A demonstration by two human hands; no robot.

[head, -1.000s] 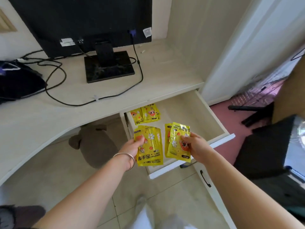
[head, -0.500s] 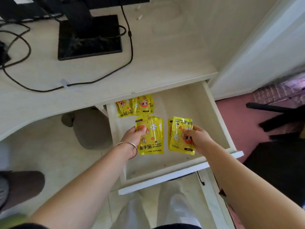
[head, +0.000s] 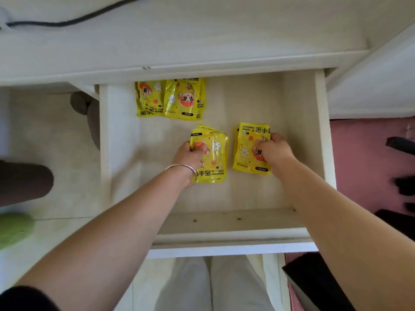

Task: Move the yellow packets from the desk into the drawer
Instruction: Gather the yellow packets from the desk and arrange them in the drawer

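The pale wooden drawer [head: 323, 140] stands pulled out below the desk top [head: 202, 41]. My left hand [head: 187, 157], with a silver bangle on the wrist, grips a small stack of yellow hand-warmer packets [head: 215, 153] low over the drawer floor near its middle. My right hand [head: 272, 151] pinches a second stack of yellow packets [head: 247, 144] just to the right of the first. Further back on the left, more yellow packets [head: 171, 98] lie flat against the drawer's rear. Whether the held stacks touch the floor I cannot tell.
A black cable [head: 67, 21] runs across the desk top at the upper left. The drawer's front panel [head: 224, 250] juts toward my legs. A grey object [head: 85, 108] lies on the tiled floor left of the drawer, and dark items [head: 399, 176] lie on pink flooring at right.
Both hands have gone down into the drawer with their stacks, from above the front edge to near its floor. The camera has tilted down, so the monitor left the view.
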